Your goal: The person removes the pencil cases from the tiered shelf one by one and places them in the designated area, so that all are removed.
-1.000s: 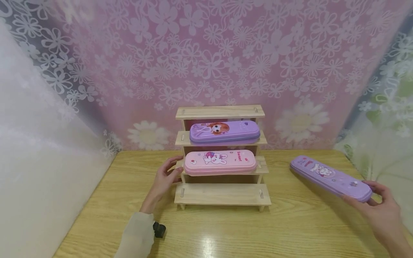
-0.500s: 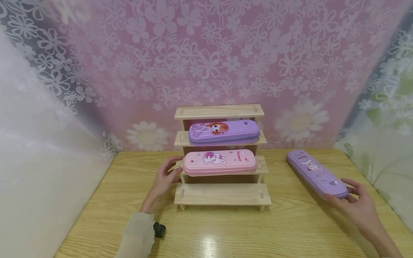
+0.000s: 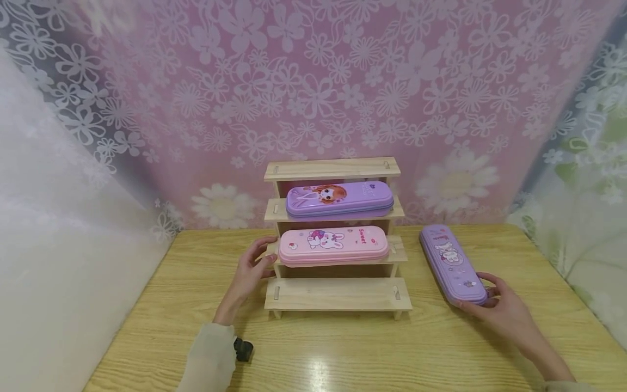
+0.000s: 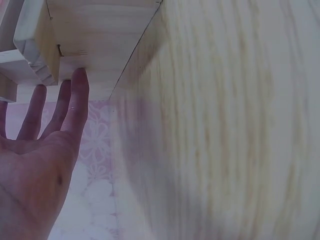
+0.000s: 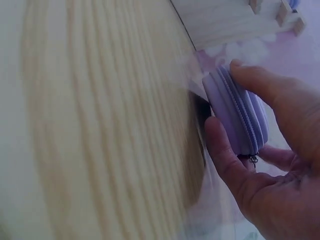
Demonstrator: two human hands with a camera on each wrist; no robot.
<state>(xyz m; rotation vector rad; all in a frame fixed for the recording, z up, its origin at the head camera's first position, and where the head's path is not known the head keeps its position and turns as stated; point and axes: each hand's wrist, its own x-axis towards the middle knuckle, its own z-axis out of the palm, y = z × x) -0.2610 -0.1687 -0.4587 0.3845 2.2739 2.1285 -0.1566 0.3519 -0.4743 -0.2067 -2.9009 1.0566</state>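
In the head view, my right hand (image 3: 509, 316) grips the near end of a purple zippered pencil case (image 3: 453, 267) with a bunny print. The case is tilted lengthwise, right of a stepped wooden display rack (image 3: 335, 294). In the right wrist view, thumb and fingers pinch the end of the case around its zipper. My left hand (image 3: 248, 272) rests against the rack's left side, fingers fairly straight in the left wrist view. A pink pencil case (image 3: 333, 245) lies on the second tier from the bottom, and a purple one with a doll print (image 3: 339, 199) on the tier above.
The rack stands on a wood-grain table (image 3: 313, 354) before a pink floral backdrop (image 3: 318, 81). Its lowest tier and top tier (image 3: 333, 169) hold nothing. Pale curtains hang at both sides. A small black object (image 3: 243, 349) is beside the left sleeve.
My right hand has moved left toward the rack with the purple bunny pencil case, which has turned to point more away from me. The left hand has stayed at the rack.
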